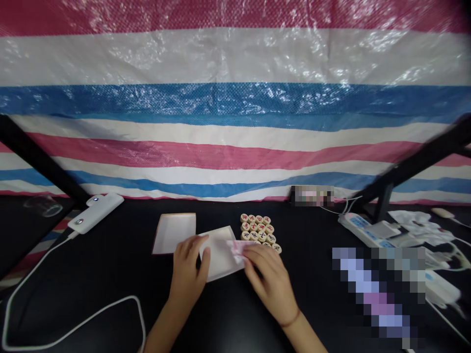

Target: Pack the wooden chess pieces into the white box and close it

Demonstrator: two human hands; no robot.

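A shallow white open box (222,252) lies tilted at an angle on the black table in front of me. My left hand (189,260) is at its left side, thumb and fingers curled around the edge. My right hand (268,274) pinches a thin, crumpled pink-and-white sheet (238,250) over the box's right side; blur hides whether it is paper or plastic. Just beyond my right hand, round Chinese chess pieces (259,227) with red and dark characters stand in close rows, the nearest partly hidden by the hand. A second shallow box part (175,233), white inside, lies behind my left hand.
A white power bank (96,213) with a white cable (86,318) sits at the left, near a clear cup (44,205). Power strips (362,229), plugs and crumpled tissue (423,226) crowd the right. A striped plastic sheet (221,152) hangs behind the table between black frame bars.
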